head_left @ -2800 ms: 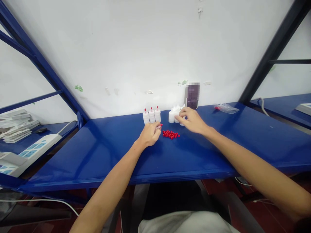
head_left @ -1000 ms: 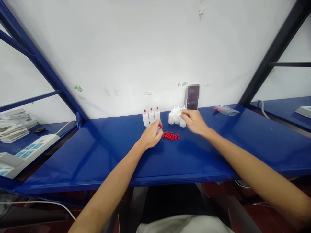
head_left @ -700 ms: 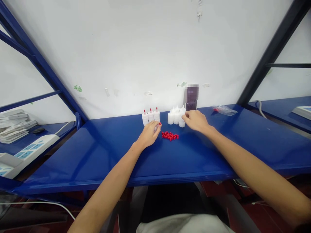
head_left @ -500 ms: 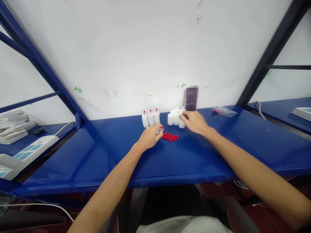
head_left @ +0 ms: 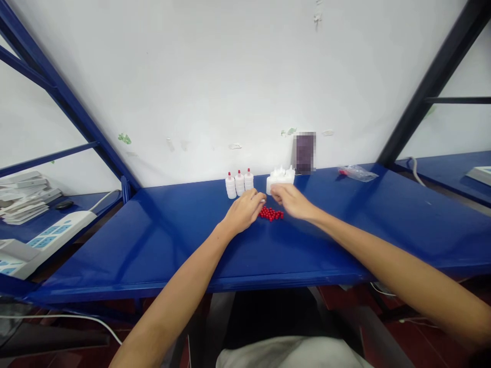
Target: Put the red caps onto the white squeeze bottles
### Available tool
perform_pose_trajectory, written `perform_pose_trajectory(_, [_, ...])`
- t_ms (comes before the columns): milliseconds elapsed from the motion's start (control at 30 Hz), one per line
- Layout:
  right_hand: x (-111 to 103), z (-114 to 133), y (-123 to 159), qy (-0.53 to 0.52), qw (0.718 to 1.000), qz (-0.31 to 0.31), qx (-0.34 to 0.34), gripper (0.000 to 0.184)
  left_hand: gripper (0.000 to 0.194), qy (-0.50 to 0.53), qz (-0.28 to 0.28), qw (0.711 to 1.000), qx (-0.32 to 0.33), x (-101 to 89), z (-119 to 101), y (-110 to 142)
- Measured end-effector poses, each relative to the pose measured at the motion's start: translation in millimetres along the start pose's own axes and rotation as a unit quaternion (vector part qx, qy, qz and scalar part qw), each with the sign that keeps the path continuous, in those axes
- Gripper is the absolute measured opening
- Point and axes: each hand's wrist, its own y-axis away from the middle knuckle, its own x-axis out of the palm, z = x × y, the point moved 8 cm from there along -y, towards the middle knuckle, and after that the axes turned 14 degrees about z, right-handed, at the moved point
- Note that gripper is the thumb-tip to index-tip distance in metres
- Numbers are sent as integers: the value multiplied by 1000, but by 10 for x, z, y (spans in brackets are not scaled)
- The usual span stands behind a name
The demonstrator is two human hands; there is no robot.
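Observation:
Over the blue table, my left hand [head_left: 245, 208] is closed, fingertips down at the left edge of a pile of small red caps [head_left: 271, 214]. A bit of white shows at its fingertips; what it belongs to is hidden. My right hand [head_left: 292, 200] has its fingers pinched together in front of the uncapped white squeeze bottles [head_left: 287, 175], and partly covers them. I cannot make out what is between those fingers. Behind my left hand, three white squeeze bottles [head_left: 240, 184] with red caps stand upright in a row.
A dark pixelated rectangle [head_left: 305, 152] leans on the wall behind the bottles. To the right lies a clear plastic bag [head_left: 358, 173] with something red in it. Beyond the blue frame at left are a power strip [head_left: 57, 237] and stacked white boxes [head_left: 28, 197].
My right hand has moved left and down from the rightmost uncapped bottle, closer to my left hand. The left hand has turned, and the red tip it showed is now hidden.

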Motion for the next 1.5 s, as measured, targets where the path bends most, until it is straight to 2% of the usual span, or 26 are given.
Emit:
perform_pose_trajectory(67, [-134,-61,32,19,1000,2,23,37,25,7,-27,999,-38,-55,106,26])
perform_pose_trajectory(133, [-167,-113,65,113,990,66,57,34,24,31,-42,995,-84,-87,249,70])
perform_pose_trajectory(233, [-112,-269,139,229,946,184,135,24,21,48,-31,988,-146,-70,437,129])
perform_pose_trajectory(300, [-60,-347,173,258,923,231,170,20,20,53,-23,984,-167,-49,504,150])
perform_pose_trajectory(433, [38,-383,156,267,912,253,183,22,20,71,-17,987,-144,-10,482,129])
perform_pose_trajectory(600, [115,-360,124,249,921,257,153,34,24,81,-2,992,-99,41,378,82])
perform_pose_trajectory(667, [98,-336,112,252,927,237,142,38,24,81,3,993,-89,54,341,70])
perform_pose_trajectory(767, [35,-228,77,256,946,163,111,36,23,88,8,994,-62,55,242,48])
perform_pose_trajectory(933, [113,41,37,189,977,95,6,31,22,111,40,993,-10,40,15,13])
perform_pose_trajectory(1033, [47,91,40,160,986,37,-14,30,31,141,36,989,-13,3,-12,23])
perform_pose_trajectory(1133, [-238,22,90,174,982,-65,23,26,41,154,19,987,-37,-11,68,48])
perform_pose_trajectory(1200, [-496,-53,159,214,964,-141,72,23,37,149,3,987,-55,-11,153,65])
perform_pose_trajectory(1267, [-709,-142,226,257,938,-190,133,21,29,142,-17,987,-67,-22,234,79])
perform_pose_trajectory(1367, [-836,-295,266,294,911,-191,218,23,23,144,-35,986,-75,-42,301,79])
perform_pose_trajectory(1500, [-746,-465,231,310,900,-130,277,26,27,168,-29,982,-75,-55,290,58])
